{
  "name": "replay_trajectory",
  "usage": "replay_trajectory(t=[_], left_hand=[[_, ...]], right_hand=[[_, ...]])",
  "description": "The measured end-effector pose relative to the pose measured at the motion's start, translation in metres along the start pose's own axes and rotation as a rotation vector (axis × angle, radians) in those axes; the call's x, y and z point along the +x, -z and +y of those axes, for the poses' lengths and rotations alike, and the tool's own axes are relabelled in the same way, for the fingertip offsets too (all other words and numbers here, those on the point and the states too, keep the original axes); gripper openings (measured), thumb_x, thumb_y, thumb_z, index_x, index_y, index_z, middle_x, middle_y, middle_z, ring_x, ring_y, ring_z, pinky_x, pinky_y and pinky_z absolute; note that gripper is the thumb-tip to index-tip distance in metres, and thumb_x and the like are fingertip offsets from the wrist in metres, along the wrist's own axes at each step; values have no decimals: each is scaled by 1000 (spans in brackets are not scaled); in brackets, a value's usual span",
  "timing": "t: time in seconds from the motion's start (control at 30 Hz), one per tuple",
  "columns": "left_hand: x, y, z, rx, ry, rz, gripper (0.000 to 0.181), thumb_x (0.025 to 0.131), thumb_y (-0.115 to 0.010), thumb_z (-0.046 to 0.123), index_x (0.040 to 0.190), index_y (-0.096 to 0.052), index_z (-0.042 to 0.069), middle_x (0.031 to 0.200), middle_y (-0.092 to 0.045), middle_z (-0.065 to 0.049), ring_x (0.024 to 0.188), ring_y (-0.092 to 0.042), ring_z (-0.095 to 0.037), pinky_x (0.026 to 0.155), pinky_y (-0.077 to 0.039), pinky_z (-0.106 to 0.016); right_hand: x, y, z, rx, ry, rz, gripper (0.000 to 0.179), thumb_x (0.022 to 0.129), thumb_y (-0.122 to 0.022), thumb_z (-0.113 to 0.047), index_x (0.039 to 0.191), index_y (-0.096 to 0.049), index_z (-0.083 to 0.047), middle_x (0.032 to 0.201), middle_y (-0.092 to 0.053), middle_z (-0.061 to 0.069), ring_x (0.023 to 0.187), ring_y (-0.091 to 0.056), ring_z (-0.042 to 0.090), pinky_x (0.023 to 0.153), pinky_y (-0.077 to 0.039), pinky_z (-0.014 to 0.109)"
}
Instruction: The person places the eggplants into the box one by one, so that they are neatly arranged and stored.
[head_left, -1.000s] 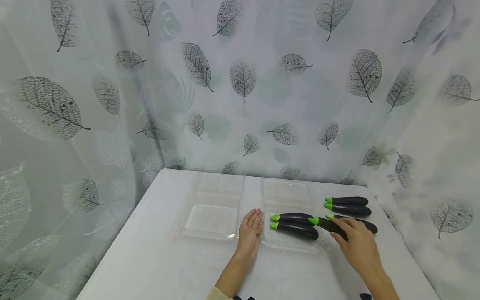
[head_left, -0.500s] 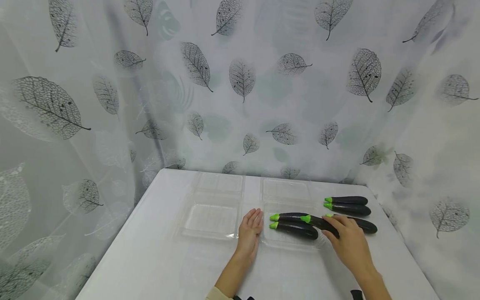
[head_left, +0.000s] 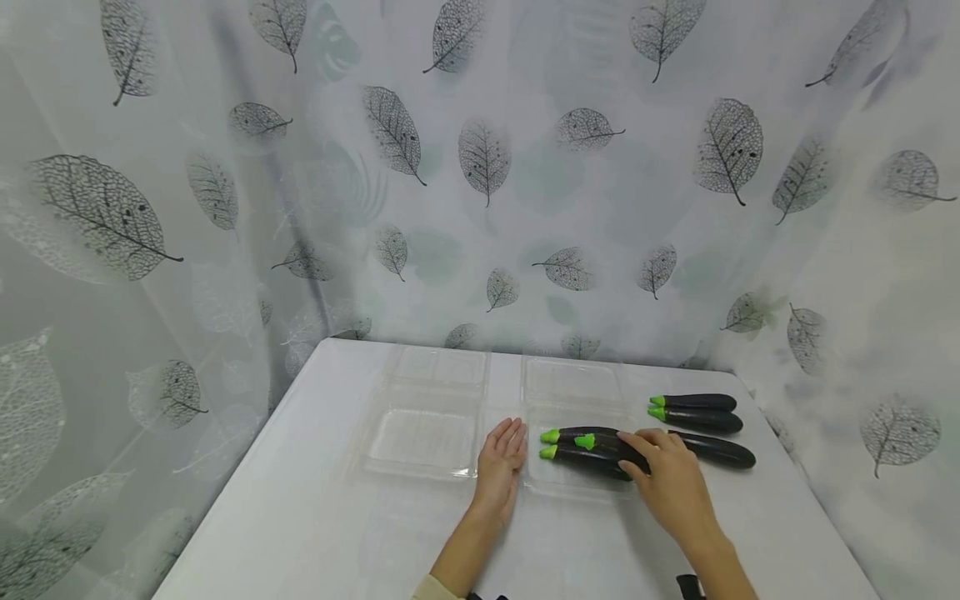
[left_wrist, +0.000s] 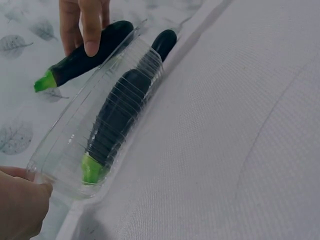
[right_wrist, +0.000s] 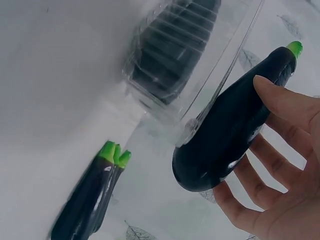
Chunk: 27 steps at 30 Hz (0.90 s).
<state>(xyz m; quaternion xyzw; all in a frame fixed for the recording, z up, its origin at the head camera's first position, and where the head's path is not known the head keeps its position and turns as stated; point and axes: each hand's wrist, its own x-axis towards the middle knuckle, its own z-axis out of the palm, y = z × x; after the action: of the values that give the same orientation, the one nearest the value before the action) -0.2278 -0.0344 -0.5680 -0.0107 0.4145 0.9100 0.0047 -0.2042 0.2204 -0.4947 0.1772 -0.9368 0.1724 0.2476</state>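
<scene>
My right hand (head_left: 672, 483) grips an eggplant (right_wrist: 225, 125), dark with a bright green stem end, between thumb and fingers. It is held over the open clear plastic container (head_left: 581, 493), above two eggplants (head_left: 588, 460) lying side by side in it. In the right wrist view, the held eggplant is beside the container's rim. My left hand (head_left: 500, 467) is at the container's left edge; in the left wrist view that hand (left_wrist: 22, 202) pinches the rim at a corner. Another eggplant (head_left: 716, 451) lies on the table right of my right hand.
Two more eggplants (head_left: 701, 418) lie together at the table's back right. A second open clear container (head_left: 423, 442) stands left of my left hand. Both lids lean back toward the leaf-print curtain (head_left: 487, 208) behind the white table (head_left: 300, 517).
My right hand has moved left, bringing the held eggplant from the container's right side to above the two eggplants inside. My left hand stays at the container's edge.
</scene>
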Motion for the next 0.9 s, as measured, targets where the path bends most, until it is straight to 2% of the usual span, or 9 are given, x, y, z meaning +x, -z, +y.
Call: replay_trajectory(t=[0.37, 0.57, 0.77, 0.9], left_hand=[[-2, -1, 1, -14, -17, 1, 67, 95, -38, -24, 158, -19, -11, 164, -27, -31, 155, -26, -41, 126, -28, -41], [-2, -1, 2, -15, -14, 1, 67, 96, -38, -23, 159, -17, -11, 165, -26, -31, 155, -27, -40, 127, -27, -42], [-3, -1, 3, -13, -8, 6, 68, 95, -39, -23, 158, -17, -11, 165, -27, -30, 155, -27, -40, 127, -28, -41], [-4, -1, 3, -8, -14, 3, 68, 95, -39, -23, 158, -17, -12, 165, -25, -32, 155, -26, -41, 127, -27, -42]], right_hand=[[1, -10, -8, -11, 18, -17, 49, 75, -94, -12, 121, -77, -9, 113, -71, 12, 105, -64, 39, 83, -53, 61], [2, -15, -11, -12, 36, -40, 49, 75, -94, -13, 121, -77, -10, 112, -71, 9, 102, -63, 35, 81, -55, 57], [3, -20, -15, -17, 36, -75, 53, 75, -95, -17, 123, -75, -10, 111, -72, 9, 101, -65, 34, 88, -55, 58], [4, -25, -18, -4, 17, -88, 51, 72, -97, -17, 117, -77, -10, 110, -74, 8, 98, -66, 32, 88, -56, 55]])
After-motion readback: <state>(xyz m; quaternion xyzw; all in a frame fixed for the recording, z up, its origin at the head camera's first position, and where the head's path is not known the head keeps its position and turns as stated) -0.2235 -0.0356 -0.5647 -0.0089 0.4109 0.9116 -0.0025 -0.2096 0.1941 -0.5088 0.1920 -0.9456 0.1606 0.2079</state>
